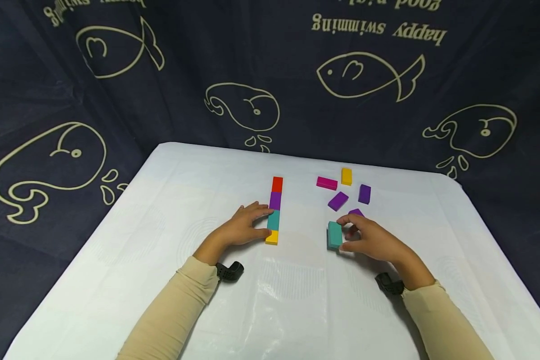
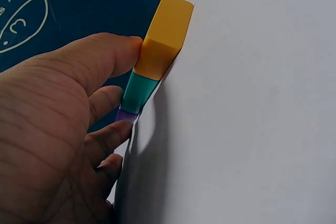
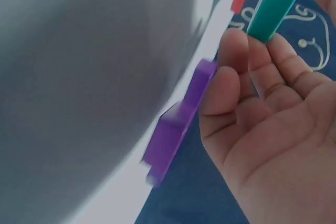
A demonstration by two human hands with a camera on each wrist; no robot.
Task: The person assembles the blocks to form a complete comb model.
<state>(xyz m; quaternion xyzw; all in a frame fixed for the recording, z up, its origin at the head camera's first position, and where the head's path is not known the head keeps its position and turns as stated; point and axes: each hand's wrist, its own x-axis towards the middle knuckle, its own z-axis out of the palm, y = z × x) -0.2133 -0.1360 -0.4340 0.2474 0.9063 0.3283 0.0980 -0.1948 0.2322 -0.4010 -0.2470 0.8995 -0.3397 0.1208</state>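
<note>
Four colours form a straight row of blocks: red block [image 1: 277, 184] at the far end, then purple block [image 1: 275, 201], teal block [image 1: 273, 220] and yellow block [image 1: 272, 237]. My left hand [image 1: 240, 227] lies along the row's left side, fingers loosely extended. In the left wrist view, its thumb touches the yellow block [image 2: 165, 35] while the fingers are beside the teal and purple ones. To the right, my right hand [image 1: 371, 240] pinches another teal block [image 1: 335, 234] between thumb and fingers, by its end; the right wrist view shows this teal block [image 3: 275, 6] at the fingertips.
Loose blocks lie beyond my right hand: a pink block [image 1: 327, 183], a yellow block [image 1: 346, 176] and purple blocks [image 1: 338, 201], one partly hidden behind the hand. A white cloth covers the table [image 1: 135, 240]. A dark curtain [image 1: 297, 50] with fish drawings hangs behind it.
</note>
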